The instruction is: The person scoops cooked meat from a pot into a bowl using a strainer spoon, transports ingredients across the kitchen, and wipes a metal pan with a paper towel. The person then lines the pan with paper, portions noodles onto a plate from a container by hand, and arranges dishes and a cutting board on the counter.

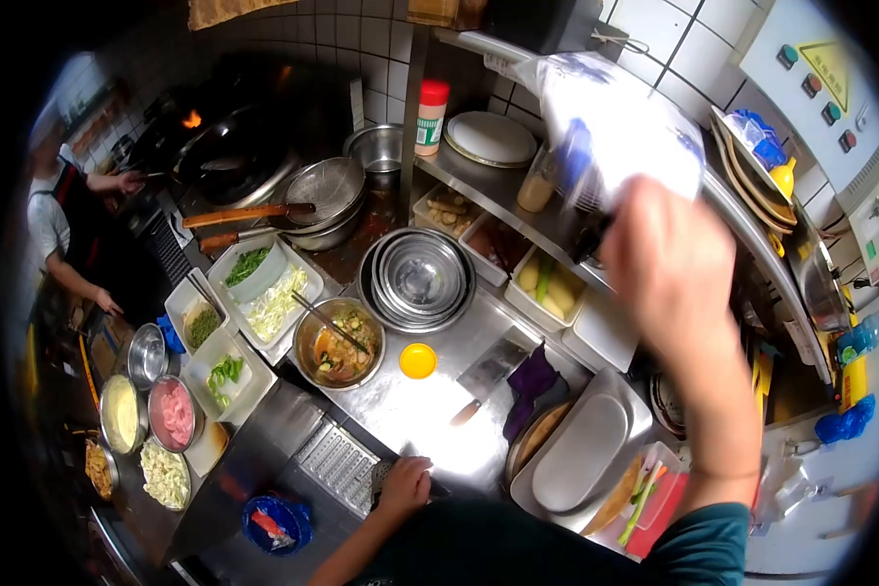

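Note:
My right hand (669, 244) is raised high at the right, blurred by motion, with its fingers closed on a white plastic bag (620, 127) with blue print. The bag hangs over the steel shelf and hides part of it. Low in the middle, my left hand (405, 485) has its fingers curled at the counter edge, beside a metal grater (337, 457); whatever it grips is hidden. On the steel counter ahead are a small orange dish (417, 360), a cleaver (498, 366) and a steel bowl of mixed food with chopsticks (338, 342).
Nested steel bowls (418, 278) stand behind the orange dish. Tubs of cut greens (273, 303) are to the left, and a bowl of pink meat (174, 415) farther left. An oval tray (581, 454) lies right. Another person (78, 215) stands by the wok (230, 161).

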`<state>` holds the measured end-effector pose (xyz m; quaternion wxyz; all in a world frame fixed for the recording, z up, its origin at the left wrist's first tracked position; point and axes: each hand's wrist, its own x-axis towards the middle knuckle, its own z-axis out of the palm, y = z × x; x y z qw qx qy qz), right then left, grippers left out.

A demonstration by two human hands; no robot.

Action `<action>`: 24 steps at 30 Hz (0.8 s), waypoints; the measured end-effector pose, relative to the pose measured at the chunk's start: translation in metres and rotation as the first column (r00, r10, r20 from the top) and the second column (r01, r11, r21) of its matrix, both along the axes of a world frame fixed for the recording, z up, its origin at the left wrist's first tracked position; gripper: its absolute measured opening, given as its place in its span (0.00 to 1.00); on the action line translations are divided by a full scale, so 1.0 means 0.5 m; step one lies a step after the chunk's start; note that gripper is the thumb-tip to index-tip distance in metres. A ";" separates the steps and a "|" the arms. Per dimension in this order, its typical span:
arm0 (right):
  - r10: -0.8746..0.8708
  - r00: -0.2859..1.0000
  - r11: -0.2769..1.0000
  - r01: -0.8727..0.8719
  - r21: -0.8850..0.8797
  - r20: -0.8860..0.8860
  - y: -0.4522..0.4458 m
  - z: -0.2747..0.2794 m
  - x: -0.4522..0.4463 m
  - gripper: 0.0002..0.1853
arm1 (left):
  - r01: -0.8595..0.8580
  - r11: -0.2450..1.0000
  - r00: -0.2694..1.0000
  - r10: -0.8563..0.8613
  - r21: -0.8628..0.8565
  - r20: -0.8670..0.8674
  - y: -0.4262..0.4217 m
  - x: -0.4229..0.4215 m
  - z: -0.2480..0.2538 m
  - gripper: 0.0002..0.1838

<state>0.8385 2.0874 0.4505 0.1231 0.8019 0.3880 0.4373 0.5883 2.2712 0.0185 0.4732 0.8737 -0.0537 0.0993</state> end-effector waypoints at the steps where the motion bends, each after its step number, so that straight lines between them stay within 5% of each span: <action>1: 0.173 0.983 0.984 -0.174 0.024 0.067 -0.007 -0.051 -0.031 0.08 | -0.039 0.999 0.999 0.039 -0.035 -0.007 -0.006 0.007 0.028 0.15; 3: 0.266 0.945 0.961 -0.276 -0.029 -0.191 -0.017 -0.139 -0.125 0.07 | -0.029 0.976 0.997 0.012 -0.214 -0.082 0.002 0.029 0.092 0.22; 5: 0.239 0.856 0.954 -0.295 -0.055 -0.459 -0.031 -0.230 -0.190 0.09 | -0.097 0.540 0.963 -0.161 -0.836 -0.216 -0.011 0.078 0.102 0.28; 6: 0.215 0.818 0.960 -0.277 -0.037 -0.533 -0.045 -0.288 -0.217 0.10 | -0.048 0.100 0.956 -0.284 -0.994 -0.075 -0.024 0.103 0.160 0.42; 7: 0.188 0.793 0.967 -0.252 -0.032 -0.579 -0.059 -0.344 -0.244 0.10 | 0.062 -0.078 0.928 -0.364 -0.995 0.086 -0.030 0.123 0.191 0.55; 8: 0.155 0.772 0.976 -0.218 -0.028 -0.616 -0.074 -0.394 -0.271 0.10 | 0.135 -0.124 0.903 -0.392 -0.983 0.174 -0.044 0.140 0.226 0.60; 9: 0.115 0.753 0.986 -0.167 -0.018 -0.648 -0.087 -0.435 -0.300 0.10 | 0.248 -0.116 0.864 -0.423 -0.962 0.274 -0.058 0.156 0.253 0.53; 11: 0.013 0.707 1.000 -0.029 -0.011 -0.707 -0.108 -0.499 -0.365 0.10 | -0.090 0.044 0.868 -0.487 -0.995 -0.100 -0.089 0.154 0.249 0.41; 13: -0.042 0.624 0.997 0.079 0.010 -0.781 -0.125 -0.539 -0.424 0.09 | -0.224 0.377 0.780 -0.484 -0.898 -0.398 -0.139 0.143 0.235 0.37; 15: -0.043 0.611 0.984 0.162 0.072 -0.790 -0.141 -0.555 -0.477 0.07 | -0.158 0.542 0.636 -0.583 -0.825 -0.505 -0.150 0.126 0.173 0.36; 18: -0.038 0.641 0.955 0.249 0.160 -0.766 -0.173 -0.568 -0.530 0.07 | -0.249 0.525 0.543 -0.620 -0.814 -0.566 -0.183 0.109 0.192 0.34; 21: -0.010 0.656 0.920 0.302 0.250 -0.755 -0.195 -0.568 -0.557 0.10 | -0.338 0.289 0.567 -0.697 -0.896 -0.439 -0.203 0.071 0.228 0.31; 24: 0.048 0.636 0.907 0.296 0.301 -0.770 -0.195 -0.568 -0.566 0.11 | -0.135 0.465 0.589 -0.673 -0.875 -0.448 -0.184 0.020 0.213 0.28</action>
